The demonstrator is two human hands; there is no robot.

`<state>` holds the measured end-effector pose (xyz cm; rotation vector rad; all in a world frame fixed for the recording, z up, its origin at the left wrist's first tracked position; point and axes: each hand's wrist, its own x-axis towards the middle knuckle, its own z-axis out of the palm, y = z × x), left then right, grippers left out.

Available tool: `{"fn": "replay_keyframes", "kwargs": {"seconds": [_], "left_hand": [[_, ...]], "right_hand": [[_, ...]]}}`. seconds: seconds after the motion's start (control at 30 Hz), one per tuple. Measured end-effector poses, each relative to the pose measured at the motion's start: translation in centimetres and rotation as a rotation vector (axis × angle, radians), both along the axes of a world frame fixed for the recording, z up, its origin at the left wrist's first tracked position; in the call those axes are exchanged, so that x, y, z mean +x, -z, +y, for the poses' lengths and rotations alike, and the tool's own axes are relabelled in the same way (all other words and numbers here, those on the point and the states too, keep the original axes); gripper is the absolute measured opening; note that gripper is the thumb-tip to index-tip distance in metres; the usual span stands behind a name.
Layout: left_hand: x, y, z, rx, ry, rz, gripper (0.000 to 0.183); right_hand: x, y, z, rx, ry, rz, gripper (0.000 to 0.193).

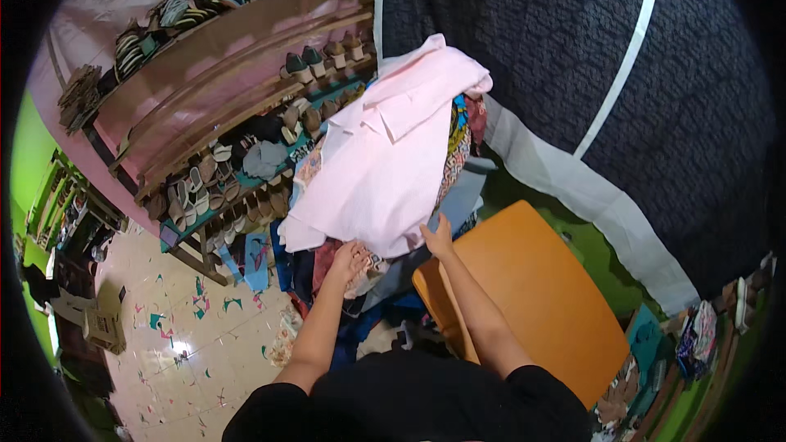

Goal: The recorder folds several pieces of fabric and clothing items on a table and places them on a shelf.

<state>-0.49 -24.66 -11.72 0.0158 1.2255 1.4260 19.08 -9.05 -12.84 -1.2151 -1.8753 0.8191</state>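
Observation:
A pale pink collared shirt [381,184] is spread over a heap of patterned and coloured clothes [455,160], its lower hem towards me. At the hem's left part, my left hand [350,260] has its fingers bent against the cloth. My right hand [438,239] holds the hem's right corner between thumb and fingers; the fingertips are partly hidden. Under the shirt, more folded garments [326,266] show beside my left hand. The right forearm passes over an orange-brown board [524,295].
A wooden rack [246,115] with several rows of shoes stands at the left back. Coloured scraps [201,303] litter the tiled floor [180,376]. A dark patterned curtain [524,33] with white strips hangs at the right. A cardboard box [102,323] is at the far left.

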Motion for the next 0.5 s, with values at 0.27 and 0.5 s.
{"fn": "replay_keyframes", "kwargs": {"seconds": [0.27, 0.5], "left_hand": [[-3.0, 1.0, 1.7, -0.128, -0.320, -0.013, 0.053], [-4.1, -1.8, 2.4, 0.457, -0.346, -0.293, 0.045]], "right_hand": [[-1.3, -0.8, 1.8, -0.237, -0.108, 0.226, 0.033], [2.4, -5.7, -0.1, -0.303, -0.036, 0.550, 0.022]]}}
